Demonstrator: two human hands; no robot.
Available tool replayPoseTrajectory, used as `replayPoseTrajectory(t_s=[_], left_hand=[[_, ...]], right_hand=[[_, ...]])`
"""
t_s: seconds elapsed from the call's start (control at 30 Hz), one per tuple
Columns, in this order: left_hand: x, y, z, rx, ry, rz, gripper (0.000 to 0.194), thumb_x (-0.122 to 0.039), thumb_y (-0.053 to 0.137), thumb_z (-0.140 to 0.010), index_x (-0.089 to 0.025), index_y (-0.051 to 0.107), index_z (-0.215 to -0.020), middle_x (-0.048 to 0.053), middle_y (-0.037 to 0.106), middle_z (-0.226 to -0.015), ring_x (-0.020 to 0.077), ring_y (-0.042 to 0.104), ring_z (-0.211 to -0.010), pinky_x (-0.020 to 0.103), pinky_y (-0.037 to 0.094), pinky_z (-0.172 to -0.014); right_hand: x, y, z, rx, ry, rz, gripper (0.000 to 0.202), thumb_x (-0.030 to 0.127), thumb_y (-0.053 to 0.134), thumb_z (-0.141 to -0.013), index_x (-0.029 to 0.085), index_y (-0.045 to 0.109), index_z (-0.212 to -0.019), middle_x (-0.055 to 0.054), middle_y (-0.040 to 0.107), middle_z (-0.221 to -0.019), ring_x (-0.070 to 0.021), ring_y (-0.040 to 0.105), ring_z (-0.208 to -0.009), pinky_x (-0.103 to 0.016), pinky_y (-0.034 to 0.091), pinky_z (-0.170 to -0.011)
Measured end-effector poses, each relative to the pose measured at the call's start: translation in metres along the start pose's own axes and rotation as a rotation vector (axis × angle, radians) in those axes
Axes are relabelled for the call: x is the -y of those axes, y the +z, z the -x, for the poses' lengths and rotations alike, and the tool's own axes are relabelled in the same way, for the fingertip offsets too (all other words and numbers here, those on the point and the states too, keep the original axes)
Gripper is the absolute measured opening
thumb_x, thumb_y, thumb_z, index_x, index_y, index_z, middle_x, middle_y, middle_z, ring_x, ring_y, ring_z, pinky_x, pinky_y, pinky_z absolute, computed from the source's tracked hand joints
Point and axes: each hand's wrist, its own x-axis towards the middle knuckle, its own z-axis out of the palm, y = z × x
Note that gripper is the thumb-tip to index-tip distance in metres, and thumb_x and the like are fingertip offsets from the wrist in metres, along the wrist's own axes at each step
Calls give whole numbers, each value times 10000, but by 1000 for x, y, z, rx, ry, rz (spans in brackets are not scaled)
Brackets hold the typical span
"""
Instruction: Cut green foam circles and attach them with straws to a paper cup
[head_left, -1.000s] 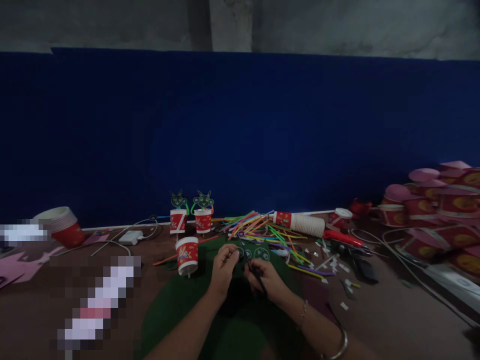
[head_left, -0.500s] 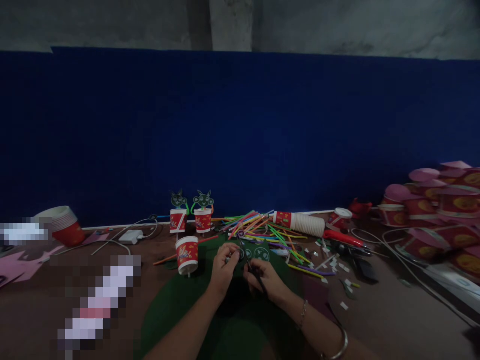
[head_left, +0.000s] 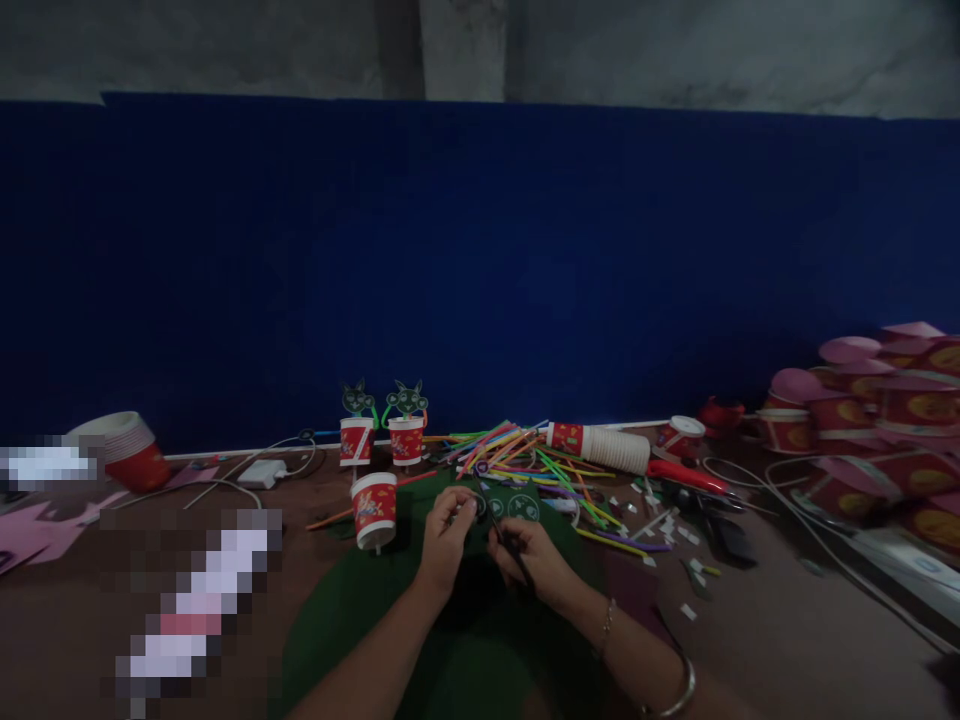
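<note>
My right hand (head_left: 531, 555) is closed around the handles of dark scissors (head_left: 516, 562), whose blades point up and away from me. Just left of the blades, my left hand (head_left: 448, 535) pinches a small dark paper piece (head_left: 479, 506) with pale outlines on it. Dim light hides how far the blades are apart. Behind both hands lies a green sheet (head_left: 523, 508) with pale round faces drawn on it. To the left, a red paper cup (head_left: 374, 510) has straws at its sides. Two more cups (head_left: 406, 440) bearing dark animal-face cutouts stand farther back.
Colourful straws (head_left: 517, 450) are heaped behind the hands, beside a lying cup stack (head_left: 600, 446). White paper scraps (head_left: 686, 535), a red-handled tool (head_left: 694, 477) and cables cover the right. Pink-topped red cups (head_left: 855, 400) are piled far right; nested cups (head_left: 135, 450) stand left.
My left hand has shifted very slightly, along with the small paper piece at the scissors. My right hand stays nearly in place on the scissors; the surrounding things are unmoved.
</note>
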Motion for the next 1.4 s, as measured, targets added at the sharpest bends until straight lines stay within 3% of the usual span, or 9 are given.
replayPoseTrajectory(t_s=[0.5, 1.4], left_hand=[[3, -6, -3, 48, 106, -128, 164, -281, 566, -724, -180, 579, -595, 64, 593, -853, 206, 546, -839, 308, 403, -763], [4, -5, -3, -1, 75, -100, 205, -326, 564, -738, -173, 581, -602, 56, 589, -852, 187, 545, -813, 279, 405, -724]], right_hand=[[2, -1, 1, 32, 43, -16, 288, 413, 634, -643, 175, 472, -619, 91, 408, -388, -56, 379, -330, -164, 281, -334], [-4, -1, -1, 24, 70, 56, 193, 344, 566, -651, 178, 472, -624, 93, 420, -387, -54, 394, -312, -154, 319, -309]])
